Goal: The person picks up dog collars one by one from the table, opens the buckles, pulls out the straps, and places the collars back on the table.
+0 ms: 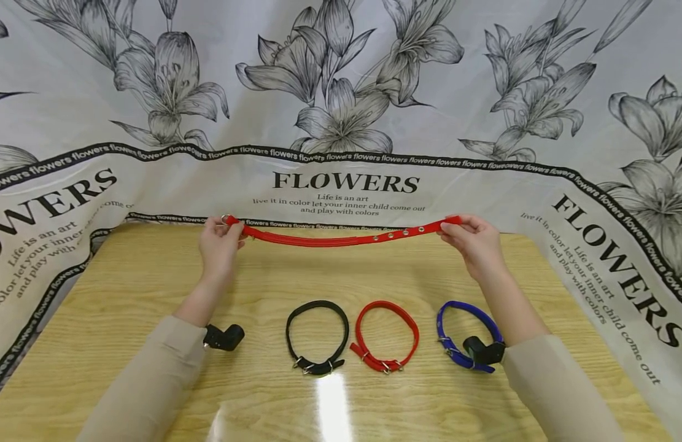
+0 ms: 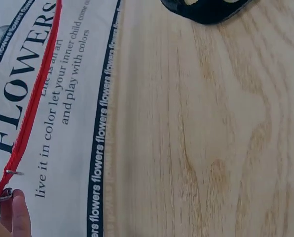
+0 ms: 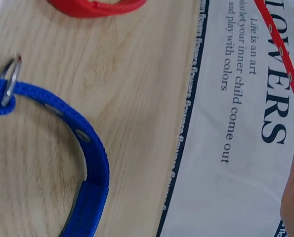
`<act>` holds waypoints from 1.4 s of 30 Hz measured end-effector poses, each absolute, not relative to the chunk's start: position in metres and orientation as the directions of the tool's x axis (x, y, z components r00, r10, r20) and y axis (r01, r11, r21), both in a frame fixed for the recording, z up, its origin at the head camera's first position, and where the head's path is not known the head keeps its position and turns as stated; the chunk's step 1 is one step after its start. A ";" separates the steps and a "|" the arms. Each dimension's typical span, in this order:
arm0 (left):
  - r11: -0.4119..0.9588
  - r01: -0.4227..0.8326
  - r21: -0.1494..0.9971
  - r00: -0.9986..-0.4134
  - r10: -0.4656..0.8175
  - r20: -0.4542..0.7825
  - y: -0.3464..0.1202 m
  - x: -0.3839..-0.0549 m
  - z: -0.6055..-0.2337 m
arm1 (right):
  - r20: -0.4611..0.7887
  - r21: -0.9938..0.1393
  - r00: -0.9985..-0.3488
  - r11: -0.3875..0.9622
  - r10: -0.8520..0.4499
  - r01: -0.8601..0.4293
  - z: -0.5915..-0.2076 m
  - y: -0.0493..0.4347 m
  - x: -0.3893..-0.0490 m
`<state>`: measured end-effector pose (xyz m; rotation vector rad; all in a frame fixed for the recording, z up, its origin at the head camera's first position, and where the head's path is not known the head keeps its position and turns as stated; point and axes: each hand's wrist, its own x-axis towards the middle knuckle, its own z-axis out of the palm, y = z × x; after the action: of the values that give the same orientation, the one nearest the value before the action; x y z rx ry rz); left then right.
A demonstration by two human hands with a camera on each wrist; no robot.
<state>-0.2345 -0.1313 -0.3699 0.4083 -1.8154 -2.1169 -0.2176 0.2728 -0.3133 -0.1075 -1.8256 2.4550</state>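
A red collar [image 1: 318, 241] hangs stretched out in a shallow sag between both hands, above the table's far edge. My left hand [image 1: 219, 242] pinches its buckle end, where a metal ring shows. At the other end, past a row of metal eyelets, my right hand [image 1: 476, 242] pinches the tip between thumb and fingers. In the left wrist view the strap [image 2: 30, 113] runs up from the fingertips beside the buckle. The right wrist view shows the eyelet part [image 3: 285, 59] and only part of the thumb side of the hand.
On the wooden table [image 1: 252, 393] lie three buckled collars in loops: black [image 1: 290, 325], a second red [image 1: 415, 334] and blue [image 1: 448, 307]. The right wrist camera [image 1: 482, 351] partly covers the blue one. Flower-printed cloth [image 1: 208, 184] stands behind and at both sides.
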 end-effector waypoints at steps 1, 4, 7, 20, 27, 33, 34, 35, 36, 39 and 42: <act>-0.137 0.047 0.989 -0.907 -0.421 -0.015 -0.132 -0.236 -0.371 | -0.017 -0.960 -0.994 -0.278 0.104 -0.012 -0.314 0.274 -0.220; -0.125 0.031 0.992 -0.904 -0.427 -0.025 -0.134 -0.241 -0.375 | -0.062 -0.958 -0.994 -0.283 0.092 0.034 -0.317 0.277 -0.227; -0.145 0.009 0.989 -0.910 -0.412 -0.052 -0.136 -0.246 -0.378 | -0.145 -0.929 -0.987 -0.354 0.070 0.112 -0.319 0.282 -0.233; -0.644 -0.123 0.755 -0.931 -0.188 -0.313 -0.140 -0.258 -0.381 | -0.481 -0.633 -0.875 -0.670 -0.051 0.387 -0.341 0.299 -0.263; -0.874 -0.184 0.449 -0.903 -0.030 -0.429 -0.141 -0.268 -0.377 | -0.607 -0.369 -0.785 -0.833 -0.121 0.413 -0.356 0.300 -0.266; -0.772 -0.238 0.589 -0.866 -0.107 -0.489 -0.134 -0.273 -0.385 | -0.597 -0.477 -0.797 -0.756 -0.094 0.447 -0.365 0.305 -0.271; -0.745 -0.248 0.620 -0.863 -0.121 -0.491 -0.134 -0.273 -0.388 | -0.602 -0.488 -0.794 -0.745 -0.089 0.454 -0.368 0.305 -0.273; -0.720 -0.255 0.646 -0.865 -0.130 -0.485 -0.133 -0.274 -0.390 | -0.604 -0.492 -0.792 -0.739 -0.092 0.461 -0.372 0.307 -0.276; -0.703 -0.257 0.663 -0.867 -0.135 -0.479 -0.133 -0.274 -0.392 | -0.612 -0.489 -0.785 -0.735 -0.094 0.469 -0.379 0.311 -0.282; -0.623 -0.254 0.740 -0.877 -0.175 -0.448 -0.130 -0.275 -0.397 | -0.573 -0.462 -0.804 -0.747 -0.159 0.478 -0.426 0.337 -0.318; -0.514 -0.263 0.816 -0.873 -0.232 -0.428 -0.128 -0.277 -0.401 | -0.582 -0.441 -0.799 -0.765 -0.154 0.469 -0.489 0.370 -0.364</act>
<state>-0.2767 -0.1279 -0.4005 0.7945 -1.5574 -2.6323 -0.3637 0.3703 -0.4886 -0.9423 -1.0486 3.1914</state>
